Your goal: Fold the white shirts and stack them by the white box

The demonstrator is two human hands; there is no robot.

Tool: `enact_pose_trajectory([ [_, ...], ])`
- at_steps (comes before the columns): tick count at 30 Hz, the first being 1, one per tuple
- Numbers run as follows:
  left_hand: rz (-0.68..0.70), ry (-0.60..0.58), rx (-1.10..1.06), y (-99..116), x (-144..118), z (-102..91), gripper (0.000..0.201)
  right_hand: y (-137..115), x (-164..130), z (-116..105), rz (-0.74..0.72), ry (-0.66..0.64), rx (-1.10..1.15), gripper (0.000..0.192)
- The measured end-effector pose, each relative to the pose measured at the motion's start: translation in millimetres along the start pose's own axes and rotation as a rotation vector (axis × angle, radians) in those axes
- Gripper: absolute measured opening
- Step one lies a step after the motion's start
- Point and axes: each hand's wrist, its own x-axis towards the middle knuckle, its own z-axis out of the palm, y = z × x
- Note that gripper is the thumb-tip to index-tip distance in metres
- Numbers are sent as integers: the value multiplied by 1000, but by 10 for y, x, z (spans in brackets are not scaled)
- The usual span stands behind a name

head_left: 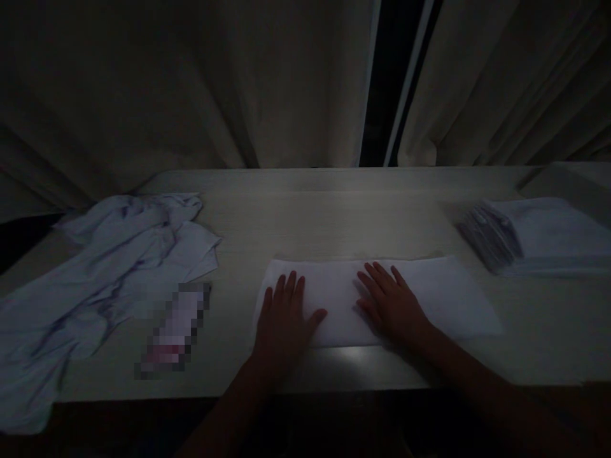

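A white cloth (pixel 443 296), folded into a long flat rectangle, lies on the pale table (pixel 334 216) in front of me. My left hand (pixel 284 318) rests flat on the cloth's left end, fingers spread a little. My right hand (pixel 389 302) lies flat on the cloth's middle, palm down. Neither hand grips anything. The scene is very dim.
A heap of crumpled white cloths (pixel 109 261) covers the table's left side and hangs over its left edge. A neat stack of folded white cloths (pixel 539 235) sits at the right. A blurred-out object (pixel 174 327) lies near the heap. Curtains (pixel 238 83) hang behind the table.
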Motion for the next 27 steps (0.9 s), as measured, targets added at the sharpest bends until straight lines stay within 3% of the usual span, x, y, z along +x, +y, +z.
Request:
enact_pose_trajectory([
  [5,-51,-102,11,27,-18,185,79,-301,-57,108,-128,-101,93,65],
  [12,-203,-32,59,-38,-61,30,78,-287,-34,163,-106,-105,106,64],
  [20,128,6,-31,269,-119,43,75,-327,9,184,-97,-111,48,64],
  [27,189,-41,-39,439,-51,286,75,-327,13,176,-110,-89,40,62],
])
